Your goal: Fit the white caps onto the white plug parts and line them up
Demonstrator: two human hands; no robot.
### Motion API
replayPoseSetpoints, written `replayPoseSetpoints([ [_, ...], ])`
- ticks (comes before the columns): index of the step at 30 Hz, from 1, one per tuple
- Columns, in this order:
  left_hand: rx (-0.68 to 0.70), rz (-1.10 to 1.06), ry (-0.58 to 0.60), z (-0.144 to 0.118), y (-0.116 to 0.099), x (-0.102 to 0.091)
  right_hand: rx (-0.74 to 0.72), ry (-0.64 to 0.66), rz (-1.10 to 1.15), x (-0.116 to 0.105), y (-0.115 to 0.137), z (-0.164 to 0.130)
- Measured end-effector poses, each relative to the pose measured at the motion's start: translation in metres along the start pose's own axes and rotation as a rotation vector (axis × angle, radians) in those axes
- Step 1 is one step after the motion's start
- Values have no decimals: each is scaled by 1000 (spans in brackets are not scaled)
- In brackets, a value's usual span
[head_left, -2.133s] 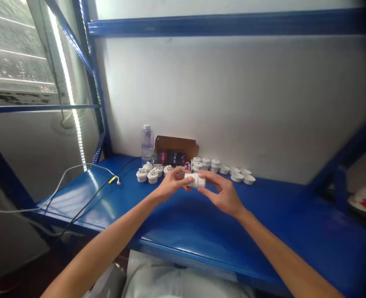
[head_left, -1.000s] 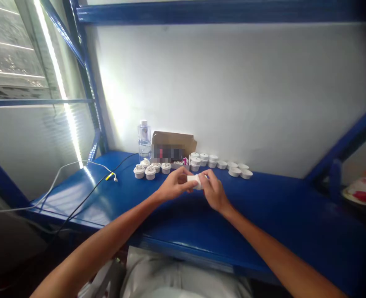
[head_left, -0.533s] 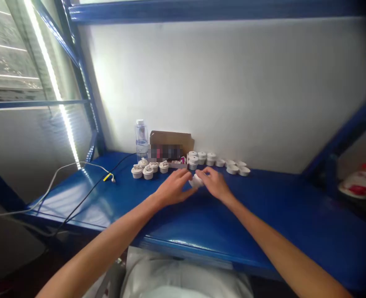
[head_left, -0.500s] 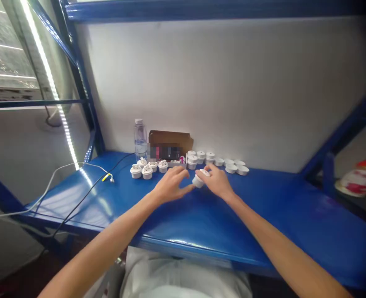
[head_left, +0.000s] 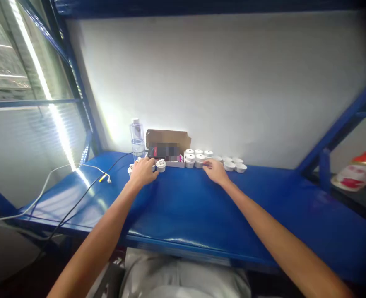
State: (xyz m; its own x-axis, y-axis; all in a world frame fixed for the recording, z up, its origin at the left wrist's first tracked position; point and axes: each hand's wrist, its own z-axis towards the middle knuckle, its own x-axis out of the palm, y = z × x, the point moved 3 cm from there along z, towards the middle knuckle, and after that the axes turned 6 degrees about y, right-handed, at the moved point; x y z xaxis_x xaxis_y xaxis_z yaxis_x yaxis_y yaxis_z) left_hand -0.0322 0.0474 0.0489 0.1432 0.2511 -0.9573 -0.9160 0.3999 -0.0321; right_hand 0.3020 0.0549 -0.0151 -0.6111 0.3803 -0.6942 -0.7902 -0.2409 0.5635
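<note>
My left hand (head_left: 144,170) reaches over the left group of round white plastic units, thumb spread from the fingers. Its fingertips are partly hidden among the pieces, and one unit with a bumpy white top (head_left: 161,165) stands just right of it. My right hand (head_left: 215,170) is beside a closed, smooth-topped round white unit (head_left: 199,161), with its fingertips at the right edge and nothing visible between them. That unit stands upright at the front of a cluster of similar closed units (head_left: 189,160). Behind and right of this hand sit several shallow white cups (head_left: 240,168).
A clear water bottle (head_left: 137,138) stands at the back, beside an open cardboard box (head_left: 167,135) with dark and small items inside. White and black cables (head_left: 74,207) cross the left side of the blue table (head_left: 183,207). A red-and-white container (head_left: 358,170) is at far right.
My left hand has moved left to the bumpy-topped units. My right hand has brought the closed white unit to the cluster, where it now stands. The view has shifted slightly.
</note>
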Motion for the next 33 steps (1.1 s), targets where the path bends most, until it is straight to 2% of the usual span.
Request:
replayPoseSetpoints([
  [6,74,-95,3,1,0,1,67,8,-455,-29,-27,-6],
  [9,182,-294,39,2,-4,-1,101,102,-548,-26,-32,-9],
  [11,276,-491,83,2,-10,0,97,96,-538,-25,-26,-8],
  [13,356,-651,140,1,-17,3,112,90,-442,-26,-17,-7],
  [15,392,-725,166,1,-21,6,163,152,-222,-27,-6,-6],
  [20,324,-721,234,2,-20,16,287,352,639,-18,21,-16],
  [21,316,-725,248,2,-19,17,316,376,708,-15,24,-20],
  [23,317,-743,254,3,-18,18,361,392,622,-8,28,-24],
  [25,317,-749,267,2,-18,19,307,319,353,-7,30,-24],
  [27,301,-731,282,2,-19,20,145,202,109,-11,34,-22],
  [29,300,-722,276,1,-22,21,-10,172,13,-15,39,-21],
  [33,350,-765,208,-1,-34,22,-120,412,53,-15,49,-26],
])
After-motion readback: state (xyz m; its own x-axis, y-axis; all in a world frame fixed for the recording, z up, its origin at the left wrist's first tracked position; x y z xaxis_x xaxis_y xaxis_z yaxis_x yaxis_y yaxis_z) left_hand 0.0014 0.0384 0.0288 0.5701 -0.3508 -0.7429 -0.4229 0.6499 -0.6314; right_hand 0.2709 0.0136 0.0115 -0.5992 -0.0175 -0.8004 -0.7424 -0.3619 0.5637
